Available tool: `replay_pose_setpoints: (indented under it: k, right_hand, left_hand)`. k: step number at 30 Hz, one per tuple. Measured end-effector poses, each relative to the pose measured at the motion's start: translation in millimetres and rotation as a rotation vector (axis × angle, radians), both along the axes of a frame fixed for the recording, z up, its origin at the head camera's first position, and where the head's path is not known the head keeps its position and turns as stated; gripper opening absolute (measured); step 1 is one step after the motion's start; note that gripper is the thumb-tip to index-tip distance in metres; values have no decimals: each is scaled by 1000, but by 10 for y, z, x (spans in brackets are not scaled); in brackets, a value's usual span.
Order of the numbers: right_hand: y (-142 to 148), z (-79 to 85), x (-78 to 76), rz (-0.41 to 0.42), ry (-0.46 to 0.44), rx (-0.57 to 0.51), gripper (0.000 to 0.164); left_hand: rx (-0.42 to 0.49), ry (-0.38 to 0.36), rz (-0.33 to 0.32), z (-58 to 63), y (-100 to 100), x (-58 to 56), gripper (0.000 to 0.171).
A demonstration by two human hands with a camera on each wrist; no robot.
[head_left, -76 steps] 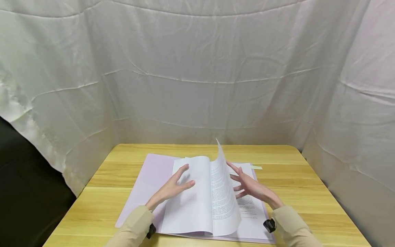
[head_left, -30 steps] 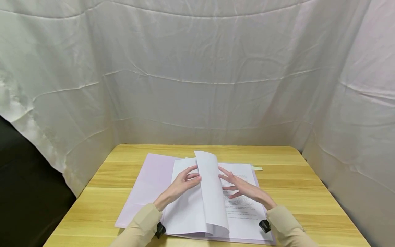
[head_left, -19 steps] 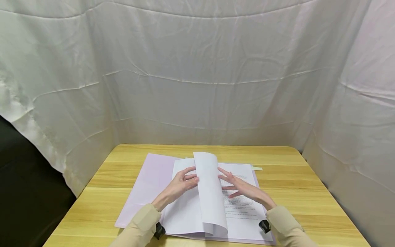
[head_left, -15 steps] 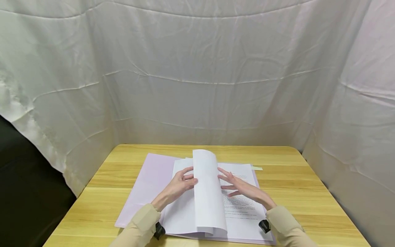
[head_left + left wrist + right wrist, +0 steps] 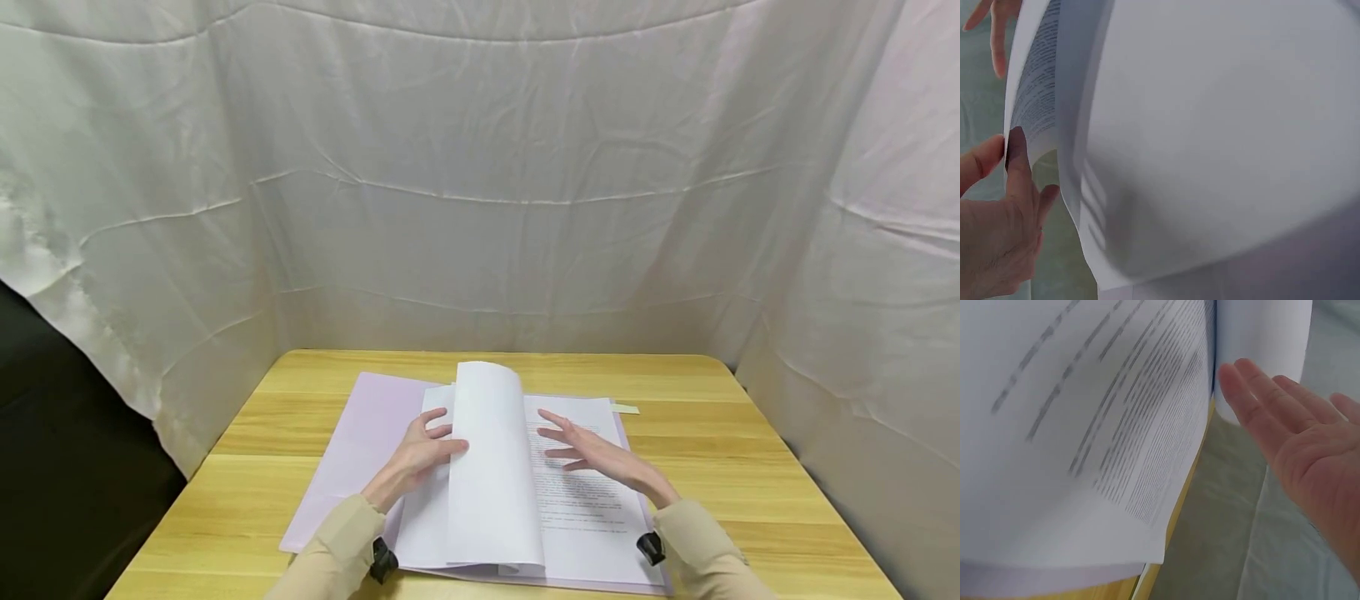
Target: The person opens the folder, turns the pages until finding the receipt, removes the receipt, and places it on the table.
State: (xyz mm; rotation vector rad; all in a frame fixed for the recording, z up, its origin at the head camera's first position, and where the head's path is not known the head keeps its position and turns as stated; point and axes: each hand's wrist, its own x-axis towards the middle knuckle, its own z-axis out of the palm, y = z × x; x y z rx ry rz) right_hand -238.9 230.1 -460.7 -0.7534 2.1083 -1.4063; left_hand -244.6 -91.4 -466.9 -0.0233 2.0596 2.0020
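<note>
An open lilac folder [image 5: 345, 467] holding a stack of paper sheets lies on the table. One sheet [image 5: 491, 475] is lifted in a curve over the middle, blank side up in the head view. My left hand [image 5: 415, 458] pinches the sheet's left edge between thumb and index finger; print shows on its underside in the left wrist view, beside the pinching hand [image 5: 997, 231]. My right hand [image 5: 600, 457] hovers with spread fingers over the printed page [image 5: 592, 542] on the right. In the right wrist view that hand [image 5: 1310, 437] holds nothing, its fingers nearly straight.
The wooden table [image 5: 750, 500] extends on both sides of the folder. A pale green tab [image 5: 625, 409] sticks out at the stack's upper right. Grey-white curtains [image 5: 480, 208] hang behind and at the sides, with a black cloth [image 5: 67, 467] at lower left.
The sheet has swung over from the right toward the left, with my left hand taking its edge and drawing it left. My right hand has come off the sheet, slightly rightward.
</note>
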Motion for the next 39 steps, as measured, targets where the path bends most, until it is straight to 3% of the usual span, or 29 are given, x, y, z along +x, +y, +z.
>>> replay_pose_setpoints:
  k: [5, 10, 14, 21, 28, 34, 39]
  right_hand:
    - [113, -3, -14, -60, -16, 51, 61]
    - [232, -20, -58, -92, -5, 109, 61]
    - [305, -35, -105, -126, 42, 142, 61]
    - [363, -90, -244, -205, 130, 222, 59]
    - [441, -195, -477, -281, 276, 311, 57]
    - [499, -282, -644, -396, 323, 376, 57]
    - [531, -339, -724, -455, 380, 398, 58]
  left_hand:
    - [-96, 17, 43, -41, -129, -32, 92]
    - [-315, 110, 64, -78, -282, -70, 94]
    - [-459, 200, 40, -113, -371, -94, 91]
    - [-632, 298, -36, -154, -435, -96, 79]
    - [-712, 312, -81, -225, -422, -97, 66]
    - [-790, 300, -87, -249, -403, -89, 64]
    - [-858, 351, -83, -271, -392, -89, 68]
